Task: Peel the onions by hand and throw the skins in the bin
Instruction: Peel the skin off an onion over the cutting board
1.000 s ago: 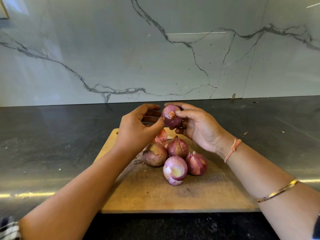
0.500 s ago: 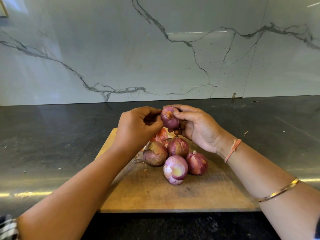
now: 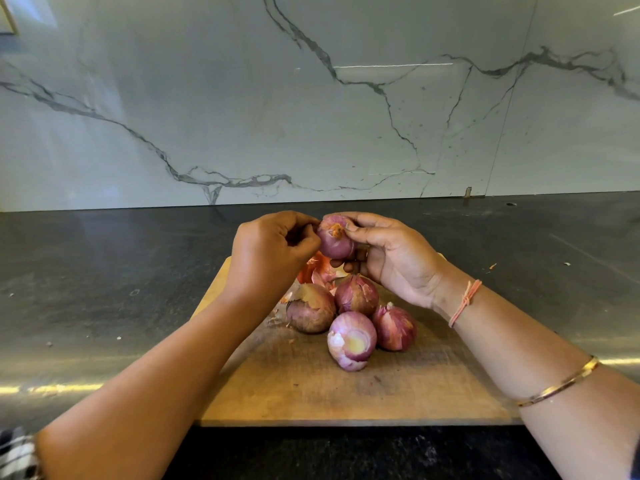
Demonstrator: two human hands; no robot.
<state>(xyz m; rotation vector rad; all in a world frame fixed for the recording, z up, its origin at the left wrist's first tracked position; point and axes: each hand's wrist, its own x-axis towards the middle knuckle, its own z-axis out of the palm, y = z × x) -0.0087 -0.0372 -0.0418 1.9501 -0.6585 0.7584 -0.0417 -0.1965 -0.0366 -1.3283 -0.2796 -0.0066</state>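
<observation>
Over the wooden cutting board [image 3: 346,393], both hands are up in the air working on one small red onion [image 3: 335,239]. Right hand [image 3: 391,258] is wrapped round it from the side, thumb pressed by the dry orange tip, fingers curled underneath, so it's basically the clamp. Left hand [image 3: 273,247] is closed up against the onion's other side, fingertips pinched at the skin near the top; looks like that's the peeling hand, though I can't see whether it has an actual flap of skin between the fingers

Four more onions sit in a clump on the board right below the hands: a brownish one [image 3: 310,310], one behind it [image 3: 356,294], a pinker one [image 3: 394,329], and the nearest one [image 3: 351,339] already partly stripped, pale flesh showing. Some loose skins [image 3: 317,270] lie at the board's far edge, behind the clump. No bin in sight

Compared with a second back, the left hand was spread open beside the onion, now it's curled in tight against it. Board and the clump haven't budged
</observation>
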